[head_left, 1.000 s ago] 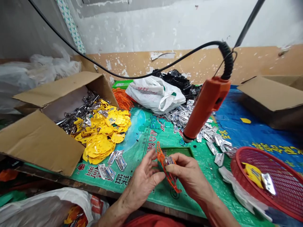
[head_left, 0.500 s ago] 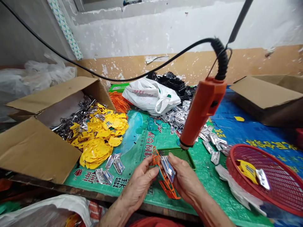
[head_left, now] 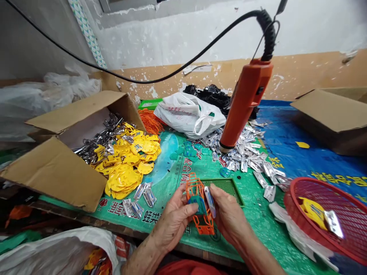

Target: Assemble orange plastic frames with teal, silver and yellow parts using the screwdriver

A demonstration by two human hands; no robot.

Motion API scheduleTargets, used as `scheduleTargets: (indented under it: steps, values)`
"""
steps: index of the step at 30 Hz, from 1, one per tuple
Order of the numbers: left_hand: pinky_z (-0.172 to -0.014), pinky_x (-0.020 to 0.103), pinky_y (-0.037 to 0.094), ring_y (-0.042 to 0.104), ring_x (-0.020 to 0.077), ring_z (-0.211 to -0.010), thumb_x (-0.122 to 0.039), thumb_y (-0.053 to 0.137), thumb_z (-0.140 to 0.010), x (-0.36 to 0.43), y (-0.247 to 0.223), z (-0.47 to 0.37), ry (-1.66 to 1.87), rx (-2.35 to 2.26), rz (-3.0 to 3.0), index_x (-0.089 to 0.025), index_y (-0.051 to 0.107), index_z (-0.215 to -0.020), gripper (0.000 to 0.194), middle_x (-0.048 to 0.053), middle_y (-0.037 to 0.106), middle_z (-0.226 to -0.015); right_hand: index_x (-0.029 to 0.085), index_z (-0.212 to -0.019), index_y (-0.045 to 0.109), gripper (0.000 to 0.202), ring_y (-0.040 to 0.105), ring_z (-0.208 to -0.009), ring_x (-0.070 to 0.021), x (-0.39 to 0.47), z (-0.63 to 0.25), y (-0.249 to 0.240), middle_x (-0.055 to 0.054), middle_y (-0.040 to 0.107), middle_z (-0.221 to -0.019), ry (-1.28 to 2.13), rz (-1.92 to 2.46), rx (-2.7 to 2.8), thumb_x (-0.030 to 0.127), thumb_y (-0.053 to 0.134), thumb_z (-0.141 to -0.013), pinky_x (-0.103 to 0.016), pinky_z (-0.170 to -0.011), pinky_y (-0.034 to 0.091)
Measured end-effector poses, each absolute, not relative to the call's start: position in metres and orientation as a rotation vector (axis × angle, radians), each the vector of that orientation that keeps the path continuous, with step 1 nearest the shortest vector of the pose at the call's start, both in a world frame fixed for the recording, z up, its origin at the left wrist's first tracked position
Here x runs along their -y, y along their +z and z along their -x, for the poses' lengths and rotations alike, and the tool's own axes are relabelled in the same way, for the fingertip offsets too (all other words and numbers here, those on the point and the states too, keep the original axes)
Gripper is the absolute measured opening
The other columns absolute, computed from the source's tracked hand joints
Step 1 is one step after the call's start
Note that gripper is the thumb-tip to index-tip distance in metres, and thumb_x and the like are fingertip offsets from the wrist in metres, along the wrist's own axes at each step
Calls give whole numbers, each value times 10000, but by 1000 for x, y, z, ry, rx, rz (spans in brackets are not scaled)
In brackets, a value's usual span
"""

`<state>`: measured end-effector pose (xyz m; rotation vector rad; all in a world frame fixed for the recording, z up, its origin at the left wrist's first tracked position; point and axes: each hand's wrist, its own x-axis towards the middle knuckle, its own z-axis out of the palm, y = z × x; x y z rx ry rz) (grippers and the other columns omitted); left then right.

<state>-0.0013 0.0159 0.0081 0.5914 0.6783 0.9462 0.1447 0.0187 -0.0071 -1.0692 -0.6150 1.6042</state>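
Observation:
My left hand (head_left: 176,212) is closed on an orange plastic frame (head_left: 204,226) made of thin bars. A translucent teal plastic piece (head_left: 197,204) sits within the frame under my left thumb. In my right hand (head_left: 228,208) is a shiny silver plastic part (head_left: 210,201) with a blue stripe, held on edge against the frame's right side. Behind my hands lies a green mesh tray (head_left: 233,191). An orange electric screwdriver (head_left: 246,103) hangs on a black coiled cord above the table, its tip near a heap of silver parts (head_left: 246,152).
Yellow pieces (head_left: 126,179) spill from a cardboard box (head_left: 57,168) at left. A white plastic bag (head_left: 186,114) lies at the back beside black parts (head_left: 212,93). A red basket (head_left: 289,198) at right holds a yellow and silver piece. Another cardboard box (head_left: 329,110) stands behind it.
The orange frame has turned to show its open bars and the teal piece. The silver part has tipped from face-on to edge-on. The hanging screwdriver appears higher against the table.

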Motion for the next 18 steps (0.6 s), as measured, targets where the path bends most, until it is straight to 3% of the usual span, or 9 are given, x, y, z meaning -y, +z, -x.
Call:
scheduleTargets:
  steps: [5, 10, 14, 18]
  values:
    - [-860, 298, 505, 653, 192, -943, -122, 788, -687, -18, 7, 4, 958, -757, -516, -150, 648, -1123, 459, 88, 703, -1099, 170, -898, 747, 372, 603, -714, -161, -19, -152, -11, -45, 716, -797, 1477, 1173, 854, 504, 724, -737, -267, -676, 498]
    - [-749, 276, 545, 664, 147, -757, -170, 831, -656, -18, 4, 8, 948, -834, -471, -147, 660, -1057, 437, 66, 734, -985, 193, -923, 754, 328, 610, -677, -158, -19, -160, -2, -39, 721, -834, 1252, 1285, 936, 427, 771, -694, -267, -605, 491]
    - [-742, 277, 562, 679, 154, -783, -228, 792, -734, -21, 8, 15, 953, -860, -464, -153, 648, -1105, 405, 76, 731, -1043, 215, -956, 716, 306, 576, -637, -118, -24, -191, 6, 7, 678, -763, 896, 1374, 837, 413, 742, -725, -258, -625, 476]
    - [-794, 279, 553, 692, 184, -891, -151, 769, -741, -24, 9, 26, 919, -850, -483, -177, 609, -1185, 472, 75, 716, -1112, 210, -992, 675, 321, 573, -634, -110, -31, -232, 9, 12, 651, -777, 624, 1427, 753, 415, 712, -748, -267, -628, 476]
